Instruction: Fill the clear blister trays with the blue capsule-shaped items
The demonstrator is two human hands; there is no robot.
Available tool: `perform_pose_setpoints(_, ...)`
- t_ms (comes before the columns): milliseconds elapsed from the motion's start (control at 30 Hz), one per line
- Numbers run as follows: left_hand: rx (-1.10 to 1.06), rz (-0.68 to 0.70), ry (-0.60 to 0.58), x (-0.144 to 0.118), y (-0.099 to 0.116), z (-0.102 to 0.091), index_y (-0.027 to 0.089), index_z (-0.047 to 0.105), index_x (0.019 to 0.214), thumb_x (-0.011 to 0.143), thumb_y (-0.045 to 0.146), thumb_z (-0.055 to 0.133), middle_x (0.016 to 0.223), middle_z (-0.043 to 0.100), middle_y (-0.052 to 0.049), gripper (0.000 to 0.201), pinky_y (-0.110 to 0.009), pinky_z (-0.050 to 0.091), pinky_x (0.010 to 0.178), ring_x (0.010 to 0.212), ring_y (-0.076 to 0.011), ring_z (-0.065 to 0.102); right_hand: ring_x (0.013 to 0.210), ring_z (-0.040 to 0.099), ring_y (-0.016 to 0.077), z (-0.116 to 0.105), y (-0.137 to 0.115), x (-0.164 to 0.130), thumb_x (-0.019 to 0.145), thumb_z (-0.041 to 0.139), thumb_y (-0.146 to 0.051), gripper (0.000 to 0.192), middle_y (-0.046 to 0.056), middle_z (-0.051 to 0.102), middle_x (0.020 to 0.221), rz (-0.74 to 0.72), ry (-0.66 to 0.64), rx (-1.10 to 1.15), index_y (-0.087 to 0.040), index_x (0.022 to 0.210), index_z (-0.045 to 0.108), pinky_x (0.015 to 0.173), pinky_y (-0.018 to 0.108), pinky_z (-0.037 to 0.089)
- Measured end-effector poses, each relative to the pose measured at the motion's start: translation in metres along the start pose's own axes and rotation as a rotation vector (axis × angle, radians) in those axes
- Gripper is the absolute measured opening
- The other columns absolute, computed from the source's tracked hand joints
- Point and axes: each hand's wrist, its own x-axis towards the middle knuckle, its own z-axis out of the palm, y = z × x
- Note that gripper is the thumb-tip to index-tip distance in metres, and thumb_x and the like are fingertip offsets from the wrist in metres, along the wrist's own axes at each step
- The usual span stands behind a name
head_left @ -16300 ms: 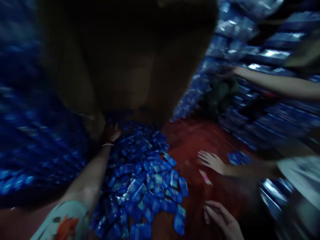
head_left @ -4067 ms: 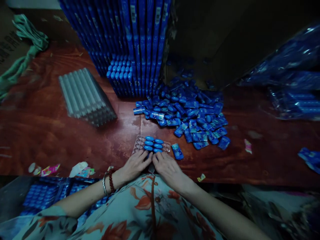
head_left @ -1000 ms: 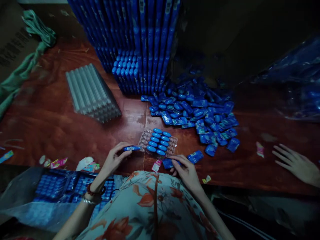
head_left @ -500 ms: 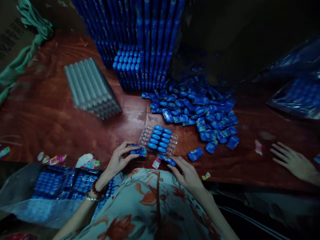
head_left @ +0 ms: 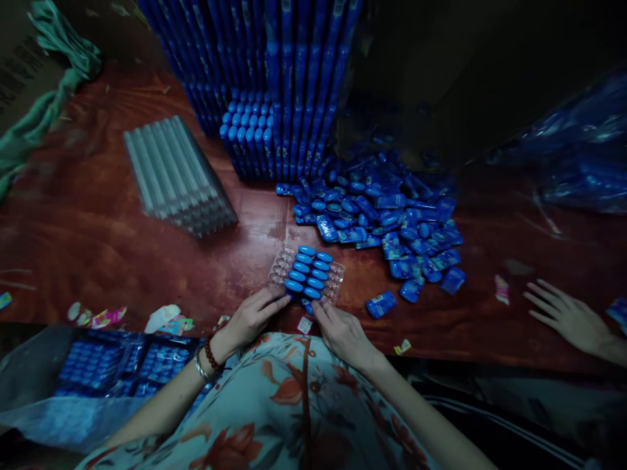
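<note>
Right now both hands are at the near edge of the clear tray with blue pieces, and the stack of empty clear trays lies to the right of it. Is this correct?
Not quite. The head view shows the stack of empty trays to the left of the tray, not the right. The rest holds: the left hand and right hand are both at its near edge.

The co-worker's hand point(head_left: 571, 318) is cut off at the right edge.

- One camera only, worn on the person's head, looking forward and steeply down.
- It sits close over the table point(head_left: 98, 222) edge, the person's own lap filling the bottom.
</note>
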Motion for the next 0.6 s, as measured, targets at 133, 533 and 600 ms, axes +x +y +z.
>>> perform_pose_setpoints(133, 0.041, 0.04, -0.107, 0.011, 0.004, -0.001, 0.016, 0.049, 0.127, 0.093, 0.012, 0.041, 0.108, 0.062, -0.012, 0.035, -0.032, 0.054, 0.083, 0.102, -0.0173, 0.058, 0.079, 0.064, 0.0199, -0.027, -0.013, 0.013, 0.084, 0.037, -0.004, 0.046, 0.012, 0.06, 0.1, 0.062, -0.307, -0.035, -0.014, 0.129, 0.044, 0.062, 0.028, 0.05)
perform_pose_setpoints(533, 0.205, 0.11, -0.28, 0.024, 0.017, 0.009, 0.016, 0.057, 0.117, 0.094, 0.015, 0.033, 0.101, 0.064, -0.011, 0.033, -0.034, 0.053, 0.081, 0.094, -0.0196, 0.059, 0.065, 0.063, 0.0181, -0.033, -0.019, 0.011, 0.086, 0.042, -0.007, 0.034, 0.01, 0.065, 0.087, 0.122, -0.199, -0.105, -0.014, 0.118, 0.052, 0.051, 0.026, 0.047)
perform_pose_setpoints(600, 0.205, 0.098, -0.216, 0.018, 0.018, 0.011, 0.02, 0.051, 0.127, 0.094, 0.017, 0.033, 0.104, 0.064, -0.011, 0.038, -0.034, 0.053, 0.079, 0.094, -0.0205, 0.059, 0.066, 0.064, 0.0176, -0.02, -0.018, -0.002, 0.088, 0.044, -0.011, 0.037, 0.008, 0.067, 0.09, 0.157, -0.092, -0.088, -0.017, 0.124, 0.05, 0.052, 0.027, 0.049)
